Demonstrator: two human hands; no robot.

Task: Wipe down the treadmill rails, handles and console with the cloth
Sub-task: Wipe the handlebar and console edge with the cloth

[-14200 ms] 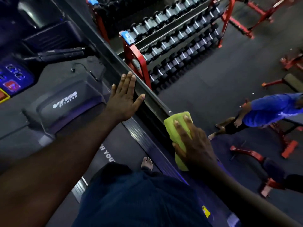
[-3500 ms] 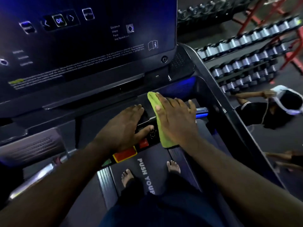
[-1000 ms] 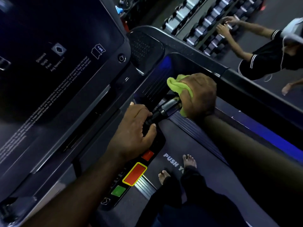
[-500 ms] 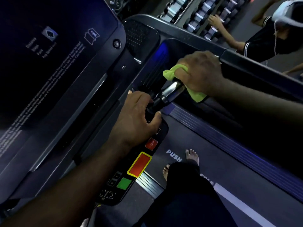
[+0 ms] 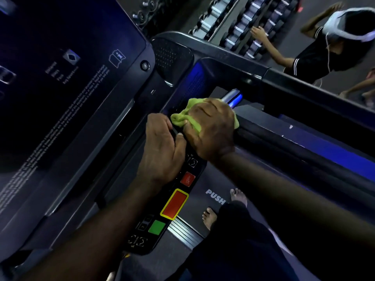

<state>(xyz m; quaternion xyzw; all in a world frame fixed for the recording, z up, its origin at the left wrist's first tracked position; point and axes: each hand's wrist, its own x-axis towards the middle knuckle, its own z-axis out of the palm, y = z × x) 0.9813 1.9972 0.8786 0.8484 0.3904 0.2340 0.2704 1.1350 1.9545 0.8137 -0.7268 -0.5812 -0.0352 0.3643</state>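
— What is held, and by which hand?

— The green cloth [image 5: 183,118] is bunched in the right hand [image 5: 211,128], whose fingers are curled tightly round it and round the inner end of the short handle [image 5: 232,97]. Only the handle's chrome tip is left showing, lit blue, beyond the knuckles. The left hand [image 5: 160,151] is closed over the top of the button panel [image 5: 172,203], thumb touching the right hand — a bracing grip, it seems.

— What has been changed in the last half second?

— The cloth has been drawn inward along the handle, from its outer part to the root beside the panel. A moment earlier bare chrome was seen between the two hands; now that gap is closed.

— And for the task?

— That handle is judged nearly wiped. The console screen [image 5: 60,82] above and the dark side rail [image 5: 304,142] to the right are not being touched now. The panel buttons lie just below the cloth, so an accidental press is a risk.
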